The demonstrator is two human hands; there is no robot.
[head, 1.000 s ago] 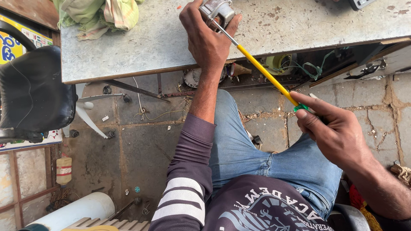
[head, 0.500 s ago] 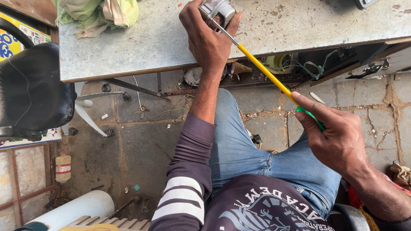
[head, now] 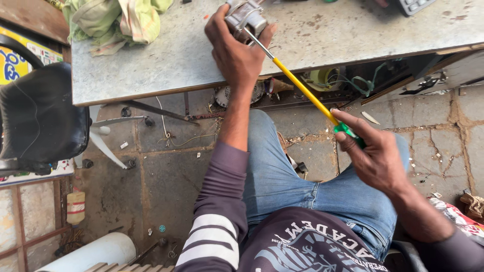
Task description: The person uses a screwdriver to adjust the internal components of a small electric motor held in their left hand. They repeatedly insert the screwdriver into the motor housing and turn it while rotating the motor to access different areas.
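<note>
Left hand (head: 237, 53) clamps a small grey metal motor-like part (head: 245, 17) at the near edge of the grey worn tabletop (head: 353, 35). Right hand (head: 375, 158) grips the green handle (head: 348, 131) of a long yellow-shafted screwdriver (head: 302, 89), out over the blue-jeaned thigh (head: 282, 176). Shaft runs diagonally, up-left from right hand to part; steel tip touches the part just beside the left fingers. Black seat (head: 40, 116) lies well apart at left.

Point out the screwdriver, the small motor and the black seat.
screwdriver (head: 302, 90): head view, on its yellow shaft.
small motor (head: 245, 17): head view, on its grey metal body.
black seat (head: 40, 116): head view, on its cushion.
</note>
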